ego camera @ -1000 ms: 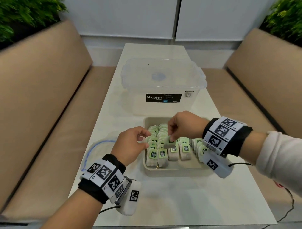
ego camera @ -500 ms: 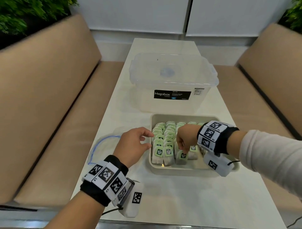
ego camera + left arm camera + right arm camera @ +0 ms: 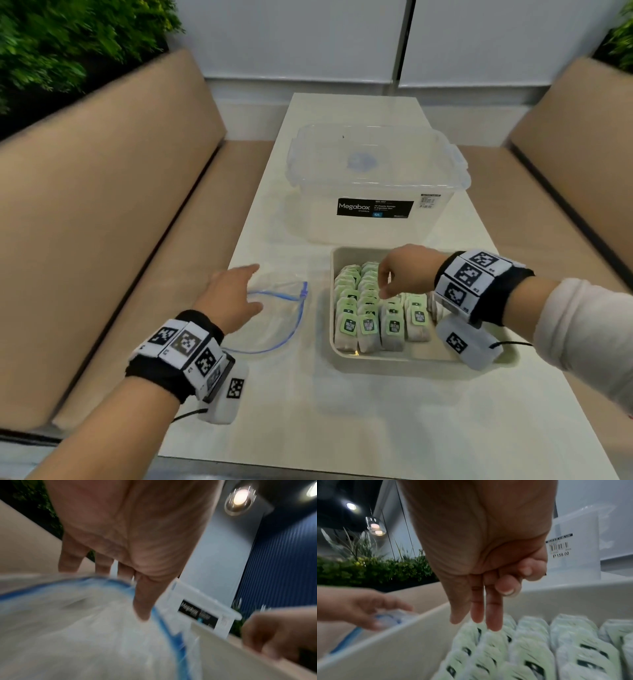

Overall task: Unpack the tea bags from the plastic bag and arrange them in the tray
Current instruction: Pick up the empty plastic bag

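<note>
Several tea bags [image 3: 370, 322] with green tags stand in rows in the beige tray [image 3: 411, 363], filling its left part. My right hand [image 3: 385, 284] hovers just above them, fingers hanging down [image 3: 479, 615] and holding nothing. The clear plastic bag [image 3: 277, 325] with a blue zip edge lies flat on the table left of the tray and looks empty. My left hand [image 3: 251, 287] reaches over the plastic bag with straight fingers [image 3: 137, 585], the thumb tip at the blue edge of the bag [image 3: 85, 628]. In the right wrist view the tea bags [image 3: 530, 649] are blurred.
A clear lidded Megabox container [image 3: 373, 185] stands right behind the tray. The narrow white table [image 3: 376, 428] runs between two tan benches [image 3: 102, 222], with plants in the far corners. The tray's right part is hidden by my right wrist.
My right hand let go of the tea bag it set in the tray and rose slightly. My left hand moved left from the tray's edge to the plastic bag and straightened its fingers.
</note>
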Demonstrator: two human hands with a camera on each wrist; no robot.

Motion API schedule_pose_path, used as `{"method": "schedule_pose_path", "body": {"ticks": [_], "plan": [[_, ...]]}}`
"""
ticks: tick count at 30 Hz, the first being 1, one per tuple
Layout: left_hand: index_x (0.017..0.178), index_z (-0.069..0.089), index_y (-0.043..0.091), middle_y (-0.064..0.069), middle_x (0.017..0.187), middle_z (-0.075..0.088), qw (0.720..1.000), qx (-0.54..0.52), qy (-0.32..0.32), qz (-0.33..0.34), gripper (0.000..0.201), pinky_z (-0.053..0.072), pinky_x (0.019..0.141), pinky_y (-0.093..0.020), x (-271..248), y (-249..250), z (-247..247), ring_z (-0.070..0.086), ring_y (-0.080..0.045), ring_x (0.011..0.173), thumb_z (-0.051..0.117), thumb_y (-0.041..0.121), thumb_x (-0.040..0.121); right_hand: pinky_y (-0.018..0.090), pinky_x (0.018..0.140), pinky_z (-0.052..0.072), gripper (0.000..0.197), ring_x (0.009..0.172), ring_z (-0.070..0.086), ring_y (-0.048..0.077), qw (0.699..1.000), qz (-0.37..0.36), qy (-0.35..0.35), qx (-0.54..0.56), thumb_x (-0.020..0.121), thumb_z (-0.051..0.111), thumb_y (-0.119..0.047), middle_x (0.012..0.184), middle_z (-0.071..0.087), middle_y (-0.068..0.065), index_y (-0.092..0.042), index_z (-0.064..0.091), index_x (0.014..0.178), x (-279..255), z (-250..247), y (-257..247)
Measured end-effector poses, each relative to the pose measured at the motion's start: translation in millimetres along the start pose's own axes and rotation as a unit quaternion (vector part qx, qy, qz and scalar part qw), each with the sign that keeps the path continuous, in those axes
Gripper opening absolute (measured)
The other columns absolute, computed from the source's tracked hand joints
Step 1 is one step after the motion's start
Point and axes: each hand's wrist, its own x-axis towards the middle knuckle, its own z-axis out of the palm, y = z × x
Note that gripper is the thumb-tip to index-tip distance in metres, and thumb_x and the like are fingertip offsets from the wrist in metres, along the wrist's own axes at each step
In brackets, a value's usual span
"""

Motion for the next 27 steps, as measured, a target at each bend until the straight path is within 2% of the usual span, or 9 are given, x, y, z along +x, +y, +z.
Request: {"method": "schedule_pose_path", "body": {"ticks": [5, 8, 11, 15, 19, 21, 23, 25, 27], "plan": [[0.121, 0.060, 0.010, -0.012, 0.119, 0.064, 0.992, -0.121, -0.001, -0.046, 0.030, 0.044, 0.083, -0.032, 15.4, -29.4, 6.6, 0.059, -0.029, 0.107, 0.049, 0.020, 0.096, 0.024, 0.070, 0.043, 0.017, 0.078, 0.057, 0.009, 0.989, -0.020, 0.097, 0.107, 0.083, 0.066, -0.038, 0.078, 0.060, -0.013, -0.025, 0.069, 0.093, -33.0, -19.2, -27.3], [0.111, 0.059, 0.012, -0.006, 0.107, 0.064, 0.898, -0.430, -0.015, -0.093, 0.020, 0.047, 0.065, -0.031, 11.2, -34.0, -7.9, 0.061, -0.022, 0.081, 0.045, 0.018, 0.097, 0.019, 0.066, 0.039, 0.010, 0.069, 0.053, -0.002, 0.965, -0.062, 0.173, 0.187, 0.086, 0.065, -0.032, 0.080, 0.063, -0.015, -0.027, 0.070, 0.094, -55.5, -22.9, -54.3], [0.120, 0.055, 0.007, -0.011, 0.110, 0.063, 0.792, -0.603, -0.055, -0.076, 0.028, 0.052, 0.080, -0.036, 0.0, -25.2, -22.3, 0.061, -0.023, 0.090, 0.045, 0.019, 0.097, 0.019, 0.079, 0.040, 0.023, 0.085, 0.055, 0.001, 0.933, -0.117, 0.243, 0.238, 0.091, 0.059, -0.029, 0.097, 0.063, -0.024, -0.033, 0.067, 0.112, -69.7, -13.8, -93.8], [0.116, 0.056, 0.008, -0.011, 0.103, 0.065, 0.759, -0.646, -0.080, -0.020, 0.031, 0.053, 0.073, -0.035, -24.4, 1.4, -37.3, 0.064, -0.023, 0.086, 0.038, 0.025, 0.098, 0.032, 0.113, 0.018, 0.044, 0.140, 0.021, 0.019, 0.920, -0.203, 0.288, 0.174, 0.093, 0.038, -0.044, 0.153, 0.028, -0.012, -0.041, 0.044, 0.137, -66.4, 9.7, -147.5], [0.133, 0.048, 0.021, -0.007, 0.131, 0.058, 0.665, -0.715, -0.208, 0.053, 0.076, 0.047, 0.096, -0.051, -37.5, 5.4, -50.0, 0.054, -0.028, 0.121, 0.020, 0.071, 0.084, 0.053, 0.114, -0.005, 0.056, 0.145, -0.010, 0.030, 0.950, -0.137, 0.275, 0.052, 0.089, 0.014, -0.050, 0.160, -0.006, -0.004, -0.047, 0.023, 0.144, -54.4, 22.6, -174.1], [0.137, 0.044, 0.020, -0.008, 0.137, 0.053, 0.659, -0.709, -0.240, 0.071, 0.086, 0.047, 0.096, -0.052, -41.3, 2.5, -54.5, 0.049, -0.030, 0.127, 0.041, 0.077, 0.072, 0.055, 0.113, -0.010, 0.050, 0.145, -0.015, 0.029, 0.955, -0.133, 0.262, 0.034, 0.093, 0.019, -0.050, 0.159, -0.009, -0.005, -0.049, 0.021, 0.144, -53.7, 20.5, -176.9], [0.136, 0.045, 0.015, -0.011, 0.135, 0.055, 0.673, -0.700, -0.230, 0.062, 0.085, 0.054, 0.085, -0.046, -43.8, -2.2, -55.3, 0.056, -0.030, 0.117, 0.070, 0.058, 0.068, 0.054, 0.113, -0.010, 0.043, 0.145, -0.010, 0.025, 0.948, -0.157, 0.268, 0.066, 0.097, 0.035, -0.046, 0.159, 0.001, -0.008, -0.047, 0.035, 0.139, -58.0, 13.6, -177.4], [0.135, 0.046, 0.013, -0.009, 0.129, 0.059, 0.680, -0.705, -0.193, 0.061, 0.064, 0.057, 0.076, -0.041, -45.2, -6.2, -57.9, 0.065, -0.028, 0.100, 0.063, 0.040, 0.080, 0.049, 0.115, 0.005, 0.036, 0.143, 0.010, 0.020, 0.887, -0.178, 0.374, 0.205, 0.093, 0.050, -0.038, 0.154, 0.026, -0.008, -0.039, 0.054, 0.128, -65.0, 7.3, -174.7], [0.131, 0.048, 0.019, -0.003, 0.125, 0.063, 0.667, -0.718, -0.187, 0.072, 0.049, 0.057, 0.069, -0.039, -47.0, -10.0, -62.5, 0.068, -0.026, 0.091, 0.049, 0.033, 0.085, 0.038, 0.111, 0.026, 0.039, 0.133, 0.032, 0.015, 0.797, -0.119, 0.488, 0.335, 0.089, 0.062, -0.029, 0.144, 0.041, -0.012, -0.031, 0.054, 0.127, -70.6, 1.9, -168.5]]}}
